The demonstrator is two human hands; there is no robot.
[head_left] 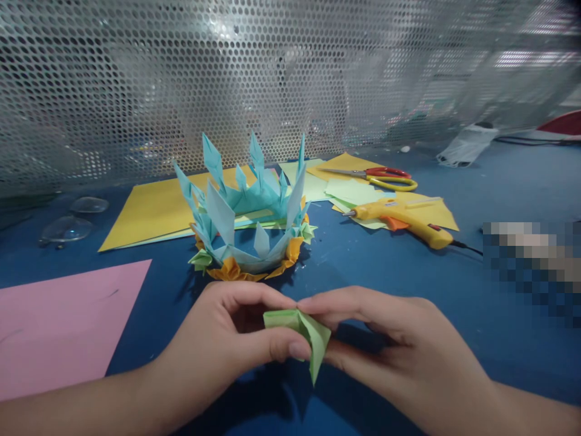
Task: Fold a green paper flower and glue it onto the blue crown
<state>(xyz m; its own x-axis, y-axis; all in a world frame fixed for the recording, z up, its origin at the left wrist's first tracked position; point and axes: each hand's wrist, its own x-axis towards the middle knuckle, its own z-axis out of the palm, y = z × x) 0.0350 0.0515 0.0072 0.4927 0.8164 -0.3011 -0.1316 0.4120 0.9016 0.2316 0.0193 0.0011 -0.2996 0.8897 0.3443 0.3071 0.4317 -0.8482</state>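
A small folded light green paper point(318, 339) is held between both hands above the blue table, near the front. My left hand point(240, 333) pinches its left side, thumb across the front and index finger along the top edge. From the right, my right hand point(390, 339) grips the paper with its fingertips, partly hidden behind the folded flap. One pointed flap hangs down between the hands. Just behind them stands a light blue folded-paper crown point(249, 260) with tall points and orange and green folded pieces around its base.
Pink paper point(68, 321) lies at the left, yellow sheets point(154, 206) behind the crown. Red-and-yellow scissors point(390, 177) and a yellow glue gun point(408, 223) with its cable rest on papers at the right. A perforated metal screen point(181, 79) borders the table's back.
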